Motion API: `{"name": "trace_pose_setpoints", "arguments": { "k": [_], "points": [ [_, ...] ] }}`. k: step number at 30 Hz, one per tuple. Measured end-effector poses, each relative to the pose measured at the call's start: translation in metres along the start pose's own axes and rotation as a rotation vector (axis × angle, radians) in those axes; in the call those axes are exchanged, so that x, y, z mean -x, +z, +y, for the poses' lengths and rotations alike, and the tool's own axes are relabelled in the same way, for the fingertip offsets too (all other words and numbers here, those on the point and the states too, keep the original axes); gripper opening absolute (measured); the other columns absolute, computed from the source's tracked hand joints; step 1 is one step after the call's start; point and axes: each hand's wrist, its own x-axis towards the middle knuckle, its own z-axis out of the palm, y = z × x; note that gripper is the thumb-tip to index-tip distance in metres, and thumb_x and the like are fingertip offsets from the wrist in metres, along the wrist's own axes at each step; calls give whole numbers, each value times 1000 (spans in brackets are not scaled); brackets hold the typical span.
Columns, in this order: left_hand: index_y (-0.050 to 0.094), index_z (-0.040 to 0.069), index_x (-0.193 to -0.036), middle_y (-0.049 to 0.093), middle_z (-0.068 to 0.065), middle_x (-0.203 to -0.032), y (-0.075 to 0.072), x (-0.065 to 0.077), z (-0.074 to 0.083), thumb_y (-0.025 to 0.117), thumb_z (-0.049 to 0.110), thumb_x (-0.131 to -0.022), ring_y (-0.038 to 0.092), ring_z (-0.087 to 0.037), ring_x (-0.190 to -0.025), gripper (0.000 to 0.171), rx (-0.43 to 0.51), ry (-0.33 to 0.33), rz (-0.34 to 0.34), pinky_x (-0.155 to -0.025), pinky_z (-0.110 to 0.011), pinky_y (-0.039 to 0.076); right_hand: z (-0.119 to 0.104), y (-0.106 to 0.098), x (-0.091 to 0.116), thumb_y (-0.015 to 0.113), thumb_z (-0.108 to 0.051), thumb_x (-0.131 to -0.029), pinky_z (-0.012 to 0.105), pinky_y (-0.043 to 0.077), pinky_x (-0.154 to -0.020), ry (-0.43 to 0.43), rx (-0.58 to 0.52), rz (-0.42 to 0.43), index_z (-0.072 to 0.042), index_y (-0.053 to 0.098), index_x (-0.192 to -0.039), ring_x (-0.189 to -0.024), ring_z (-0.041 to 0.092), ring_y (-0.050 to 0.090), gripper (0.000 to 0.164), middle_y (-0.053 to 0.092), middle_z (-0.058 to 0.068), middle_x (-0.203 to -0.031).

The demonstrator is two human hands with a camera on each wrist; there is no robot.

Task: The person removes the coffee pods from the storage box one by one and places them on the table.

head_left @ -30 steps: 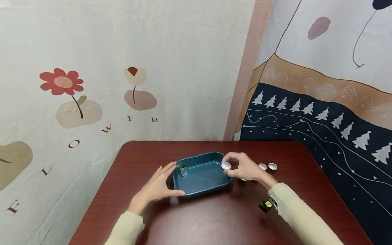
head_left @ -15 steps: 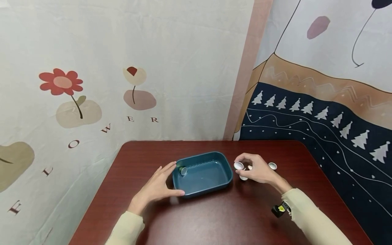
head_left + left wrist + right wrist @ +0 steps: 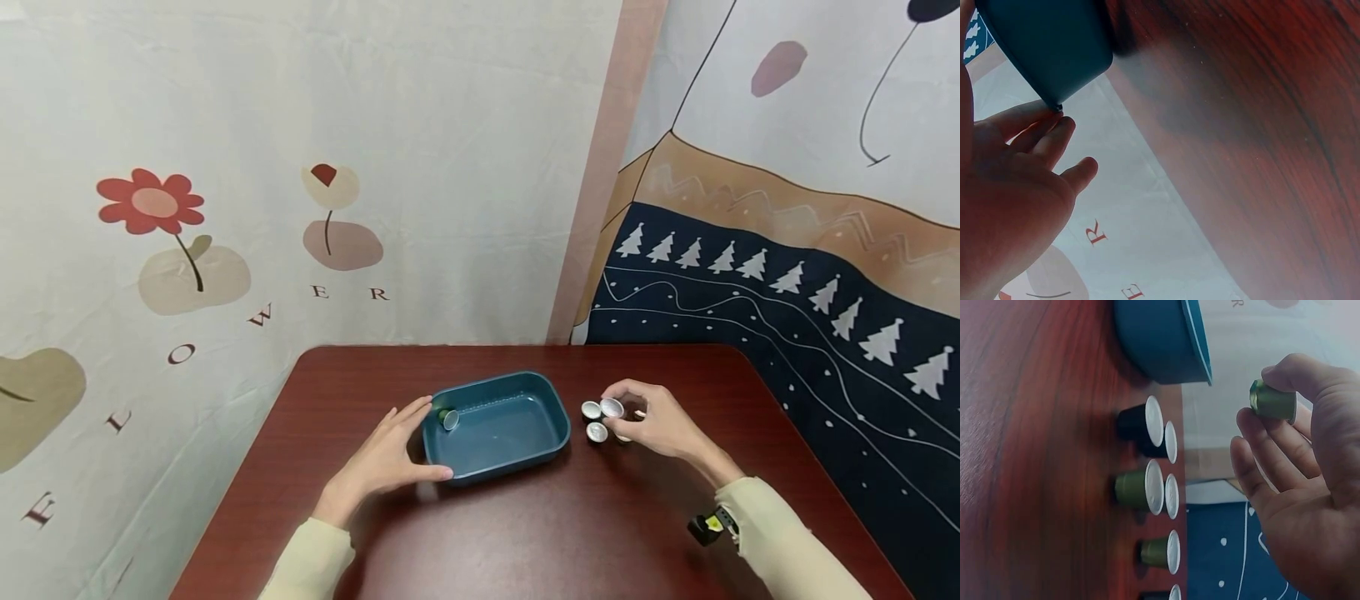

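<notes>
My right hand point(image 3: 660, 421) pinches a green coffee capsule point(image 3: 1274, 402) between thumb and fingers, its silvery lid toward the head camera. It hovers above a group of capsules standing lid up, including a black capsule point(image 3: 1134, 424) and a green capsule point(image 3: 1138, 487); the hand partly hides this group in the head view. A teal tray point(image 3: 498, 467) lies left of the group. My left hand point(image 3: 384, 458) is spread at the tray's left end, thumb and fingertips touching its rim. Inside that end a single capsule point(image 3: 449, 419) lies tilted on its side.
The reddish-brown wooden table point(image 3: 480, 542) reaches back to a printed cloth backdrop point(image 3: 465, 208). A second, dark blue cloth point(image 3: 750, 333) with white trees hangs on the right. A small black camera point(image 3: 705, 529) is strapped to the right wrist.
My right hand has drawn back rightward from the tray's right rim to above the capsule group, still pinching the green capsule. Left hand and tray have stayed put.
</notes>
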Motion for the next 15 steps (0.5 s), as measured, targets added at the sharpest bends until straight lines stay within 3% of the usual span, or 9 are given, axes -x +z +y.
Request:
{"name": "trace_pose_setpoints", "arguments": {
  "k": [6, 15],
  "points": [
    [41, 3, -174, 38, -11, -185, 0, 0, 1, 94, 72, -80, 29, -52, -172, 129, -6, 7, 0, -140, -75, 24, 10, -6, 10, 90, -6, -94, 29, 65, -80, 7, 20, 41, -15, 80, -118, -90, 8, 76, 28, 81, 1, -106],
    [41, 3, -174, 37, -11, -185, 1, -1, 2, 94, 73, -80, 28, -52, -172, 129, -8, 3, 2, -140, -75, 25, 19, -14, 27, 94, -8, -92, 22, 58, -74, 29, 83, 119, -12, 80, -116, -84, 7, 68, 27, 79, 1, -101]
  ]
}}
